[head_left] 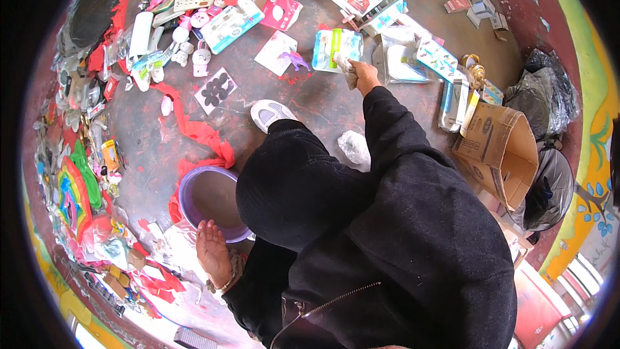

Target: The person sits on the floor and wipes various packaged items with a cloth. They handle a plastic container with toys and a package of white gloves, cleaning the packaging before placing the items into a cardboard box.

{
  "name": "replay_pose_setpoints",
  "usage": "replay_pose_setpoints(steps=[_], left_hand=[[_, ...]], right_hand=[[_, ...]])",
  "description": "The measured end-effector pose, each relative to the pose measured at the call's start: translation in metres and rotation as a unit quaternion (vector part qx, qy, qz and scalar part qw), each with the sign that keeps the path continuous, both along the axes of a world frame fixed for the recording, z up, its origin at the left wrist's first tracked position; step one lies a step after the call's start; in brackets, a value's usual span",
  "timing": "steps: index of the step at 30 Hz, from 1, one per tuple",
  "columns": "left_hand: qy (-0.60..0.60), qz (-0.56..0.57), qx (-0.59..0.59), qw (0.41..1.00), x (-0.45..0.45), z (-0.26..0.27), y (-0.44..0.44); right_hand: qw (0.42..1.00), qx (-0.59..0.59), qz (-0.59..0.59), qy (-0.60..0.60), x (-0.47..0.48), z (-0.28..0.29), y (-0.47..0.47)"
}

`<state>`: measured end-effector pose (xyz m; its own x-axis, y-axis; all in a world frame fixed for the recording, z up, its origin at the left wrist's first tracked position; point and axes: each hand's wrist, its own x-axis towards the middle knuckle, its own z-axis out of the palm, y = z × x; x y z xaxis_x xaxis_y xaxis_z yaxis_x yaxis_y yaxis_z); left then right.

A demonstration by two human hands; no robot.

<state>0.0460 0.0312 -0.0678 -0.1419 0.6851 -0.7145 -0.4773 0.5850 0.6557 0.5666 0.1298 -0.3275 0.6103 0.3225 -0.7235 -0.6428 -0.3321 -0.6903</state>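
Note:
My right hand reaches out over the floor, its fingers closed on a crumpled pale cloth. The cloth overlaps the lower right of a blue-and-green flat package. Beside a purple plastic basin, my left hand is raised with its palm showing and nothing in it. The basin holds murky, greyish liquid. A purple toy figure rests partly on a white card, left of the package. Below them lies a card with dark round shapes.
Red cloth strips trail across the floor near my shoe. Heaped toys and packages line the left side, including a rainbow-coloured item. An open cardboard box stands at right beside black plastic bags. Crumpled clear plastic lies near my right sleeve.

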Motion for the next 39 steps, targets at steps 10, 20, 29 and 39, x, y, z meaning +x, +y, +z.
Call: replay_pose_setpoints(steps=[10,20,29,39], left_hand=[[0.006,0.037,0.028,0.999,0.010,0.027,-0.022],[-0.040,0.097,0.052,0.993,0.000,0.056,-0.056],[-0.075,0.102,0.129,0.983,0.005,0.079,-0.088],[-0.075,0.168,0.230,0.956,-0.005,0.112,-0.150]], right_hand=[[0.938,-0.172,0.169,-0.249,0.006,0.029,0.000],[0.855,-0.178,0.313,-0.373,0.031,0.062,-0.032],[0.831,-0.156,0.365,-0.390,0.063,0.123,-0.069],[0.874,0.090,0.334,-0.343,-0.040,0.328,0.005]])
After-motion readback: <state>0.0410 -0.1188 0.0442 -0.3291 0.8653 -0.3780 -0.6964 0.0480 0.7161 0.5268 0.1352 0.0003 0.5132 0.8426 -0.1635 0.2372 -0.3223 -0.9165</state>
